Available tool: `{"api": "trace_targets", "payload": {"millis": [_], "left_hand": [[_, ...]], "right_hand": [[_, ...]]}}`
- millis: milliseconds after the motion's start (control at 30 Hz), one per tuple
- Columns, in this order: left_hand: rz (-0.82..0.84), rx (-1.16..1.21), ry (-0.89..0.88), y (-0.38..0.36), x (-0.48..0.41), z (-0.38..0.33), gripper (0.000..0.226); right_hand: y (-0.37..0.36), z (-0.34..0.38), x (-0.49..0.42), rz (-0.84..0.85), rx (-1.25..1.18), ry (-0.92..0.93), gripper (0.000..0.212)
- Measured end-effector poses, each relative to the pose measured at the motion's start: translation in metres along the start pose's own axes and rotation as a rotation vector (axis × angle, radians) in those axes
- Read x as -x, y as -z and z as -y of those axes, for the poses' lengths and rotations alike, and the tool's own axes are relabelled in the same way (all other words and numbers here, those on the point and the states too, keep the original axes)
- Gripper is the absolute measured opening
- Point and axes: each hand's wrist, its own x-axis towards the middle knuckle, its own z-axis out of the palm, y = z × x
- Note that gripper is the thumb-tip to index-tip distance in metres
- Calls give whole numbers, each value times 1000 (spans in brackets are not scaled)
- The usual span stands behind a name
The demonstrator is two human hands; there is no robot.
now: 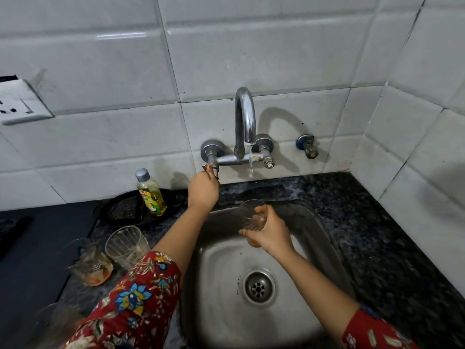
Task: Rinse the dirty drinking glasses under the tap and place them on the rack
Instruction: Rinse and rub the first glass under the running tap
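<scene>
Leftward, the tap handle [213,168] is pinched by the left hand [203,191]; a glass [249,215] is gripped over the sink [221,285] by the right hand [270,238]. Water [250,159] is seen falling.

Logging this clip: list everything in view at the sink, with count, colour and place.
tap: one, chrome, on the tiled wall, water running.
sink: one, steel, set in the dark counter.
held glass: one, clear with orange residue, over the sink.
ribbed glass: one, clear, counter left of sink.
stained glass: one, clear with orange dregs, beside the ribbed glass.
soap bottle: one, yellow, counter back left.
pan: one, black, by the soap bottle.
socket: one, white, left wall.
valve: one, brass, right of tap.
left hand: grips the tap's left handle.
right hand: holds the held glass.
</scene>
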Motion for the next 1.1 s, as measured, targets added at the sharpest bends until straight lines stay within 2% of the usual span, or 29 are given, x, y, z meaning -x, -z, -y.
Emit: {"api": "trace_targets", "payload": {"millis": [233,333,400,433,500,567,633,700,767,833,900,967,1033,1100], "left_hand": [[14,72,22,0,-2,3,59],[87,129,75,4,3,4,64],[106,82,74,5,20,8,64],[75,63,15,2,36,13,58],[24,91,-210,-1,79,20,34],[181,59,-489,-5,110,31,28],[485,-174,-675,-8,115,40,27],[686,-472,-738,-11,112,35,24],[813,-707,-772,-16,108,23,20],[898,-792,-725,-27,102,12,19],[960,-700,-571,-36,97,4,19],[926,-466,-407,-41,95,4,23],[799,-206,-360,-40,97,16,22],[607,4,-428,-39,105,40,15]], "right_hand": [[-1,-5,5,27,-5,18,62],[0,-8,8,48,-47,23,62],[1,-14,12,72,-78,24,62],[1,-19,14,85,-87,30,63],[2,-26,18,115,-63,56,66],[3,-33,22,148,-43,67,67],[3,-37,24,171,-12,93,62],[2,-38,26,208,71,143,60],[2,-36,28,261,144,206,65],[5,-36,28,258,201,273,65],[7,-39,28,228,168,280,63],[6,-43,28,222,84,208,62],[5,-42,26,215,28,147,58],[6,-39,25,239,-48,110,55]]}}
